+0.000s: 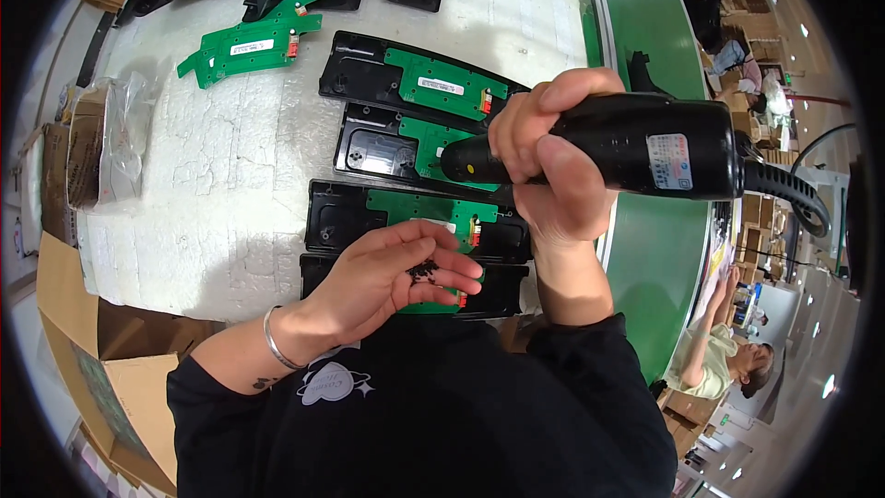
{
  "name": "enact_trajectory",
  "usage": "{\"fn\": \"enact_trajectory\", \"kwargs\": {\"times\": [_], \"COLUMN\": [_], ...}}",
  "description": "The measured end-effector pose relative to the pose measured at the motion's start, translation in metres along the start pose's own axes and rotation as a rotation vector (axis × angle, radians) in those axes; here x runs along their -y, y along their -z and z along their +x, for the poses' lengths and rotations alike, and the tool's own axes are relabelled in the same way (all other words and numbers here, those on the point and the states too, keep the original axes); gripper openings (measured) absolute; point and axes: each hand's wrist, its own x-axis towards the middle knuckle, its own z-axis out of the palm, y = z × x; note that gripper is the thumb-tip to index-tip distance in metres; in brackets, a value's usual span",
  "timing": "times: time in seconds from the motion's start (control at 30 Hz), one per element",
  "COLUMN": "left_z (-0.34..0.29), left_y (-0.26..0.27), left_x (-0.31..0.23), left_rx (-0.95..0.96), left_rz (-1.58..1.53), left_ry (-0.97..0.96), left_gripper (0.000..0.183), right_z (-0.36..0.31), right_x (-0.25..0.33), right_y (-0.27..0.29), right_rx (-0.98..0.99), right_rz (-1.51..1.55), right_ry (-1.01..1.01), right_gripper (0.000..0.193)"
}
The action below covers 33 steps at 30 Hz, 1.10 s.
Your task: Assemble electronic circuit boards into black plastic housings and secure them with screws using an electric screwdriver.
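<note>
The right hand (564,166) is wrapped round a black corded driver (636,143), its nose at the green board (424,141) in one black housing (380,136). The left hand (369,277), palm up and half-curled, cradles small dark screws (423,270). White foam (230,157) runs leftward to a carton (86,157).

Table (212,194): four housings (355,66), far to near, a circuit board (417,69) in each; loose circuit boards (235,60) left of the farthest. Left hand (378,277), over the nearest two: screws (423,270). Right hand (558,157): power screwdriver (622,124), tip over the second-farthest.
</note>
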Motion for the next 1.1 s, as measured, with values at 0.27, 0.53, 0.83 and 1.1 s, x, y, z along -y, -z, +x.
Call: {"fn": "enact_trajectory", "kwargs": {"times": [0.27,0.53,0.83,1.1], "left_z": [-0.003,-0.003,0.004,0.007], "left_y": [0.001,0.003,0.002,0.009], "left_x": [-0.004,-0.005,-0.005,-0.006], "left_rx": [-0.004,-0.125,-0.155,-0.115], "left_rz": [0.152,0.166,-0.200,-0.178], "left_ry": [-0.021,-0.174,-0.223,-0.259], "left_gripper": [0.021,0.018,0.015,0.018], "right_z": [-0.001,0.000,0.003,-0.006], "right_x": [-0.003,-0.006,0.076,0.074], "right_y": [-0.004,-0.007,-0.017,-0.023], "right_rx": [0.005,0.060,0.282,0.172], "right_rz": [-0.099,-0.188,0.040,0.035], "right_ry": [-0.081,-0.066,0.074,0.130], "right_gripper": [0.023,0.022,0.030,0.028]}}
